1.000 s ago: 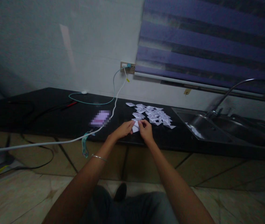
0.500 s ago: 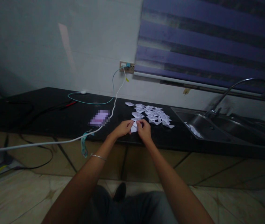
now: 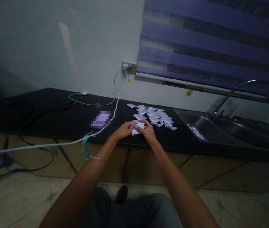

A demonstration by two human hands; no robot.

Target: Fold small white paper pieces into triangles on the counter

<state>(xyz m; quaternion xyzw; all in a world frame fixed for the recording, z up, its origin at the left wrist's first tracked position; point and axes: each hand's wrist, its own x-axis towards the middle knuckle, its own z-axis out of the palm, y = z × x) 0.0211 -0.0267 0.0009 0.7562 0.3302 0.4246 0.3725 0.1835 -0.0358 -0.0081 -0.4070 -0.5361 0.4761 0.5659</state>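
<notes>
Between my two hands is a small white piece of paper (image 3: 138,129), close to the front edge of the black countertop (image 3: 60,117). My left hand (image 3: 125,130) is closed on the paper's left side, thumb on top. My right hand (image 3: 149,131) grips its right side, with the thumb lying across the upper face. Fingers under the sheet are hidden. Just beyond my hands lies a loose pile of folded white paper pieces (image 3: 156,116), several of them pointed and overlapping. A silver bracelet (image 3: 98,159) circles my left wrist.
A blurred-out phone-like item (image 3: 100,120) with a teal strap (image 3: 85,148) lies left of my hands. A white cable (image 3: 60,145) runs past it up to the wall socket (image 3: 129,68). To the right are a metal sink (image 3: 198,125) and a curved faucet (image 3: 250,81).
The paper shows a wider, flatter face than before. My right hand has shifted slightly right, and its thumb now reaches across the sheet. The pile is unchanged.
</notes>
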